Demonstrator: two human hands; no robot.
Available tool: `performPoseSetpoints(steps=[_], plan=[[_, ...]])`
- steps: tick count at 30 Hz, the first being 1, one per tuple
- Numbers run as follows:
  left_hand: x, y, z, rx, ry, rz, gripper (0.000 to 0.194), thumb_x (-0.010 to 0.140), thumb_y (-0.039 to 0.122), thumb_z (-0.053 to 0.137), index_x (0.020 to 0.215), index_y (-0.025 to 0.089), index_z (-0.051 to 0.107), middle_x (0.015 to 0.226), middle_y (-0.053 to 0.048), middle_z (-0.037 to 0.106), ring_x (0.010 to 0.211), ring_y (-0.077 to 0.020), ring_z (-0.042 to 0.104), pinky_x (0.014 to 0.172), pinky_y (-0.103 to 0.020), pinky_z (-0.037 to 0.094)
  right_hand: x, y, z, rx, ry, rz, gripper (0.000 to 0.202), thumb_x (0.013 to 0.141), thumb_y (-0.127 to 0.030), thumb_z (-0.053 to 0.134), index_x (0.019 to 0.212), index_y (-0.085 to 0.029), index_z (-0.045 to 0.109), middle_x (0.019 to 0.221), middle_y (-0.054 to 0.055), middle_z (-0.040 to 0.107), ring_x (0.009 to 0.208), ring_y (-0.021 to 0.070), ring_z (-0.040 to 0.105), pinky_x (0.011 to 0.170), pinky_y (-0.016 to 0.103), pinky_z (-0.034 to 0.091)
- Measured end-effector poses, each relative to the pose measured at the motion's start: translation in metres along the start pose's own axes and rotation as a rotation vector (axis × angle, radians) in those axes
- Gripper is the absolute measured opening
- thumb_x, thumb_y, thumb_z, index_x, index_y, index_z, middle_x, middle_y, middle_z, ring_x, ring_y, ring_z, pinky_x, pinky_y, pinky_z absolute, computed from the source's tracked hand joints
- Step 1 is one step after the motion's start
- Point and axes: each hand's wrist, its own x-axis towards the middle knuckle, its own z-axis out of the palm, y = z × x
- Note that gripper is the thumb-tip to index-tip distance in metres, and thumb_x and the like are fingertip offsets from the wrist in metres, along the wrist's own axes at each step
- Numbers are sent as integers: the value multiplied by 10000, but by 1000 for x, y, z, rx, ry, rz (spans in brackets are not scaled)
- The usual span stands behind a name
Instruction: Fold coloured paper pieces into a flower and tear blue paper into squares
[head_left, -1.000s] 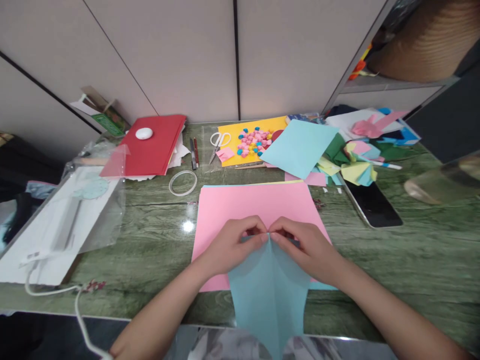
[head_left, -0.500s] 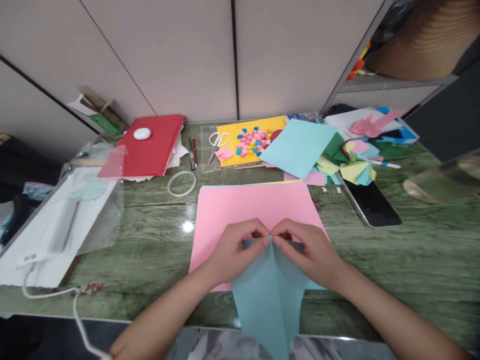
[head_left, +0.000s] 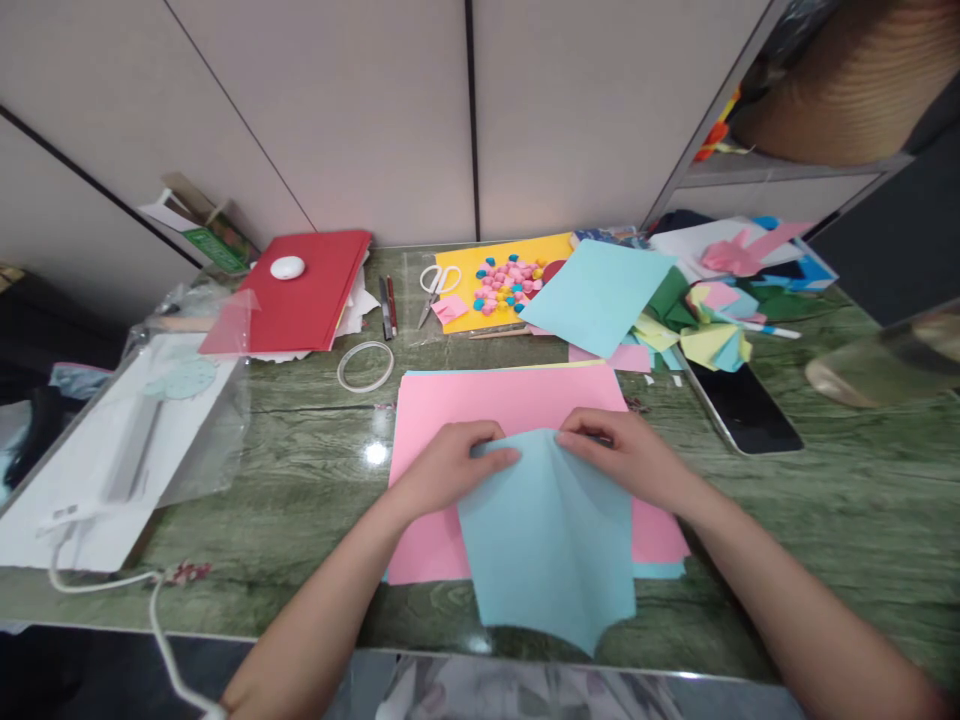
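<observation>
A creased light-blue sheet of paper [head_left: 551,540] hangs between my hands over a stack of pink paper [head_left: 510,395]. My left hand [head_left: 450,465] pinches its upper left edge between thumb and fingers. My right hand [head_left: 622,450] grips the upper edge close to the middle crease, with the fingertips partly behind the sheet. A fold line runs down the sheet, and its lower end reaches over the table's front part. Under the pink stack, blue and yellow edges peek out.
Behind the stack lie white-handled scissors [head_left: 439,285], a yellow sheet [head_left: 457,262] with small coloured balls, a tape ring [head_left: 365,367] and another light-blue sheet [head_left: 600,295]. A phone [head_left: 750,410] and paper scraps are right; a red folder [head_left: 315,300] and plastic sleeve [head_left: 202,440] left.
My hands have moved apart and slightly away from me. The blue sheet has opened out wider and flatter, and its lower end has risen from below the table edge.
</observation>
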Motion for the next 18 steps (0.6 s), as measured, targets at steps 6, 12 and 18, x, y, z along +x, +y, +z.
performPoseSetpoints(steps=[6, 12, 18], plan=[[8, -14, -9, 195, 170, 5, 303, 837, 388, 441, 638, 171, 512, 617, 36, 494, 614, -115, 446, 585, -221, 326, 11, 22, 0, -48, 92, 11, 252, 833, -393, 461, 758, -204, 611, 780, 3, 647, 721, 156, 564, 651, 257, 396], [10, -15, -3, 206, 260, -5, 292, 834, 385, 454, 667, 171, 562, 642, 28, 552, 632, -121, 485, 605, -220, 344, 12, 25, 3, -49, 162, 12, 229, 828, -373, 473, 752, -212, 618, 781, -3, 661, 720, 157, 575, 658, 262, 400], [9, -15, -4, 177, 290, 4, 291, 822, 381, 462, 659, 170, 578, 634, 26, 552, 618, -119, 483, 597, -221, 343, 12, 22, 2, -43, 188, 21, 233, 825, -376, 482, 742, -205, 618, 786, 3, 658, 725, 157, 568, 656, 263, 391]])
